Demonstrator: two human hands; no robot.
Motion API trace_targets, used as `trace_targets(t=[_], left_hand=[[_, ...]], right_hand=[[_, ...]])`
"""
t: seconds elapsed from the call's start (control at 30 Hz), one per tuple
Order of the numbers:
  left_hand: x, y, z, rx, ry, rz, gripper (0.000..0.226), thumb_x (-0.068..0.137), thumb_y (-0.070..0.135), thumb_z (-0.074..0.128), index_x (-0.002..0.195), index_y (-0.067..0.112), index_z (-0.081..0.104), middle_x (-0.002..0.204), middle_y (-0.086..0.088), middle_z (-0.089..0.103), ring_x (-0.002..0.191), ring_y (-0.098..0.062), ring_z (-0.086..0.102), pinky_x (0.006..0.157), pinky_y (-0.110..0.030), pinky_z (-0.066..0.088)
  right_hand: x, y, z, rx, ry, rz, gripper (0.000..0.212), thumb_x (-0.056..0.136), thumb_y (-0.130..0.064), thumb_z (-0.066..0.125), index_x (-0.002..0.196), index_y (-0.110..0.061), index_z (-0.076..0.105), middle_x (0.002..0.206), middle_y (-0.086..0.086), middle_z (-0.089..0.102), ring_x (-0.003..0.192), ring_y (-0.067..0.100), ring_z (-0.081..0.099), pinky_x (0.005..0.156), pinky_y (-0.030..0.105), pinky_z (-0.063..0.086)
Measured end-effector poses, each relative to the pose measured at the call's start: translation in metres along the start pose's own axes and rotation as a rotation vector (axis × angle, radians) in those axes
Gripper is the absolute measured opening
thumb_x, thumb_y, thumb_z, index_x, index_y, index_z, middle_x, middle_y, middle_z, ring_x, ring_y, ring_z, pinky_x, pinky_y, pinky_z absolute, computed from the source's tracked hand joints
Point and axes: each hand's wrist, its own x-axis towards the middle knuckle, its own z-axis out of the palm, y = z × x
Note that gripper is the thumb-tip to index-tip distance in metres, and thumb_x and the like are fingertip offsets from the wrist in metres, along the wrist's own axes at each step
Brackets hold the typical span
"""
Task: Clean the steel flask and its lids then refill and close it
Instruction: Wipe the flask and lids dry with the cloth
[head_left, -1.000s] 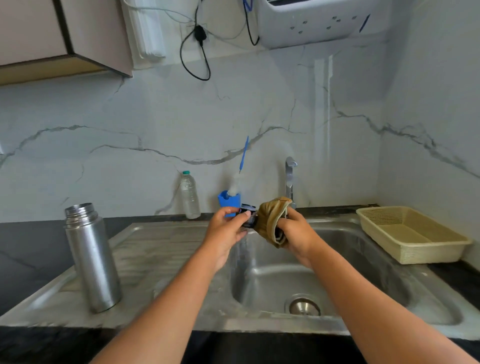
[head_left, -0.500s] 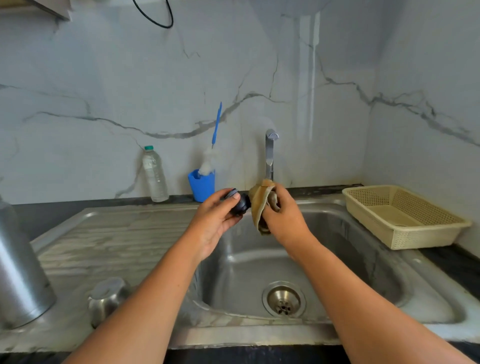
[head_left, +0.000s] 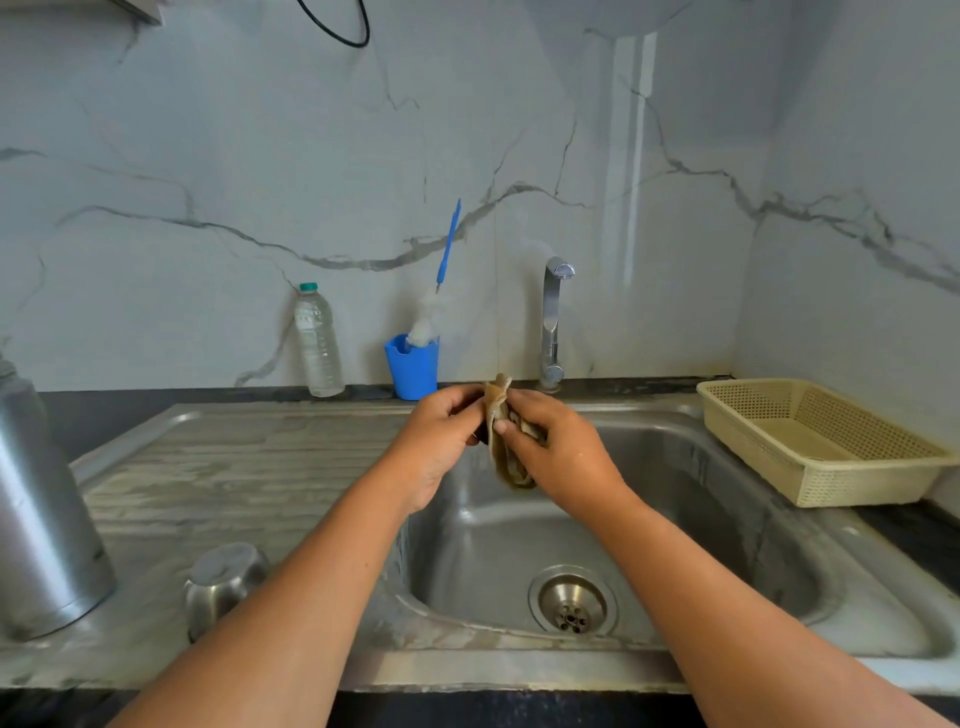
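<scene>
One lid (head_left: 479, 439) under our cloth (head_left: 501, 415).
Our left hand (head_left: 441, 436) grips it, right hand (head_left: 558, 449) clutches the cloth; flask (head_left: 41, 519) stands upright well left of our left hand.

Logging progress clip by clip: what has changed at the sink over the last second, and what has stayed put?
The hands have closed together over the basin: the right hand now presses the cloth around the dark lid that the left hand grips, so only a sliver of lid shows. Nothing was let go. The flask and steel cap stay on the drainboard; the tap is unchanged.
</scene>
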Motion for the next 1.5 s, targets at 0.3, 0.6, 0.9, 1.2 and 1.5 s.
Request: trace_targets(t=[0.3, 0.6, 0.9, 1.2, 1.5], left_hand=[[-0.003, 0.005, 0.007, -0.213, 0.042, -0.153, 0.016, 0.103, 0.015, 0.062, 0.101, 0.007, 0.076, 0.095, -0.010, 0.079, 0.088, -0.017, 0.074, 0.083, -0.031, 0.060], [-0.014, 0.006, 0.007, -0.296, -0.168, -0.066, 0.020, 0.102, 0.011, 0.058, 0.114, 0.004, 0.072, 0.105, -0.011, 0.079, 0.097, -0.016, 0.075, 0.081, -0.023, 0.059], [-0.012, 0.007, 0.009, -0.141, -0.266, 0.066, 0.039, 0.083, 0.014, 0.071, 0.122, 0.017, 0.069, 0.121, -0.005, 0.074, 0.115, -0.015, 0.068, 0.090, -0.023, 0.054], [-0.007, 0.001, 0.007, -0.120, -0.124, 0.103, 0.025, 0.100, 0.005, 0.062, 0.123, 0.015, 0.067, 0.115, -0.006, 0.074, 0.108, -0.016, 0.070, 0.089, -0.027, 0.057], [-0.008, 0.004, 0.011, -0.173, -0.072, -0.058, 0.023, 0.109, 0.025, 0.049, 0.111, 0.014, 0.069, 0.089, 0.000, 0.073, 0.083, -0.011, 0.061, 0.075, -0.025, 0.049]], right_hand=[[-0.002, -0.004, 0.007, -0.283, 0.070, -0.141, 0.063, 0.097, -0.030, 0.065, 0.154, -0.021, 0.041, 0.146, -0.003, 0.048, 0.127, 0.015, 0.053, 0.106, 0.028, 0.046], [0.001, -0.005, -0.013, 0.282, -0.028, 0.217, 0.032, 0.099, -0.050, 0.057, 0.120, -0.026, 0.059, 0.105, -0.001, 0.073, 0.095, 0.014, 0.071, 0.090, 0.038, 0.058], [-0.001, -0.003, -0.028, 1.252, -0.435, 0.871, 0.063, 0.093, -0.067, 0.051, 0.086, -0.007, 0.065, 0.069, 0.006, 0.057, 0.038, 0.003, 0.045, 0.031, 0.014, 0.038], [0.001, -0.010, -0.019, 0.967, -0.198, 0.502, 0.045, 0.093, -0.050, 0.067, 0.112, -0.010, 0.066, 0.080, 0.011, 0.065, 0.052, 0.012, 0.052, 0.041, 0.018, 0.044], [0.000, 0.003, -0.016, 0.013, -0.045, -0.073, 0.067, 0.092, -0.035, 0.074, 0.149, -0.041, 0.040, 0.129, -0.009, 0.058, 0.117, 0.006, 0.058, 0.099, 0.020, 0.047]])
